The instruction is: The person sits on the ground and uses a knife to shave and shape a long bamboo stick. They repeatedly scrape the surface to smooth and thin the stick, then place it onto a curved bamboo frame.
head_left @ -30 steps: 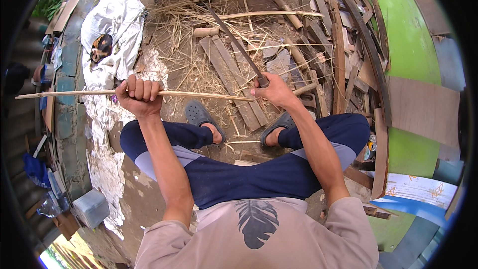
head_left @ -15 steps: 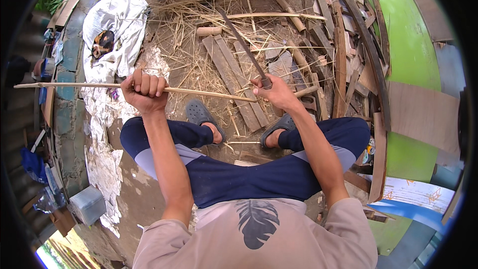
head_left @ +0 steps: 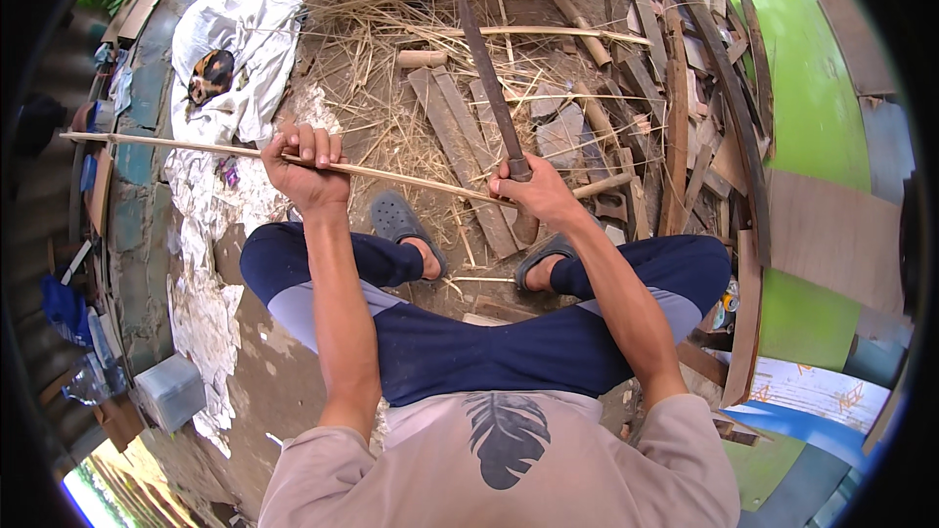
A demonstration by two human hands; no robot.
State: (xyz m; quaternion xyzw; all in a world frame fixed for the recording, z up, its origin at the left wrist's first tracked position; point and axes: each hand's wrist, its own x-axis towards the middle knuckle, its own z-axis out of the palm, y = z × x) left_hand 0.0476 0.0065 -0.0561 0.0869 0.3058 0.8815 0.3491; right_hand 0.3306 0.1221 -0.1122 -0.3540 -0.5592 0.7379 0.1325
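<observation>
My left hand point(head_left: 308, 171) is closed around a long, thin bamboo strip point(head_left: 401, 177), whose far left end sticks out past the fist. The strip slopes down to the right and meets my right hand point(head_left: 538, 191). That hand is wrapped round the wooden handle point(head_left: 526, 227) of a long machete. The machete's dark, narrow blade point(head_left: 486, 73) points away from me, tilted a little to the left. The strip's right end reaches my right fingers by the handle; whether they also pinch it I cannot make out.
Straw-like shavings point(head_left: 372, 49) and wooden planks point(head_left: 452, 147) litter the ground ahead. Wood offcuts and beams point(head_left: 675, 127) pile up at the right, beside a green board point(head_left: 802, 78). At the left, a patchy black-and-orange animal, seemingly a curled cat point(head_left: 210, 76), lies on white cloth point(head_left: 256, 20).
My left hand has shifted up and to the right with the strip, whose left end now sits higher. The machete has turned, and more of its blade and handle shows.
</observation>
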